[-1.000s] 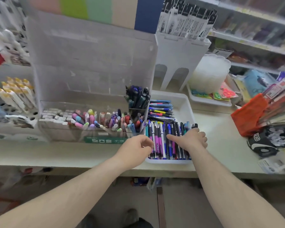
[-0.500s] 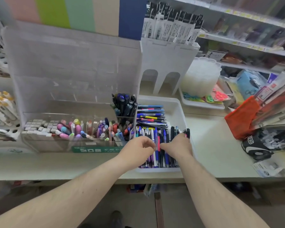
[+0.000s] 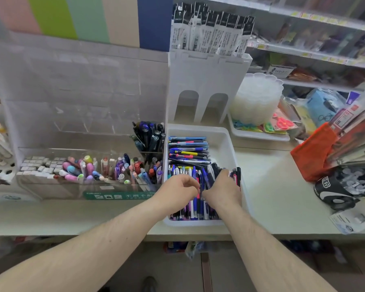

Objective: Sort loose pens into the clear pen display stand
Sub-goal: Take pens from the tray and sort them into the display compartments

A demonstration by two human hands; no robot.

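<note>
A single head-worn view is provided, directed forward and downward, close above both hands (image 3: 198, 190).

Head view. Both hands reach into a white tray (image 3: 226, 144) of loose pens (image 3: 188, 152) on a counter (image 3: 272, 197). The left hand (image 3: 177, 189) hangs loosely curled over the pens; the right hand (image 3: 222, 189) gathers a bundle. The clear pen display stand (image 3: 82, 98) stands just left, its front row part-filled.

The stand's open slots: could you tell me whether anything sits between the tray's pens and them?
Nothing visible blocks the way. The tray sits right beside the stand, whose top is open. Both hands, left and right, are already on the pens.
</note>
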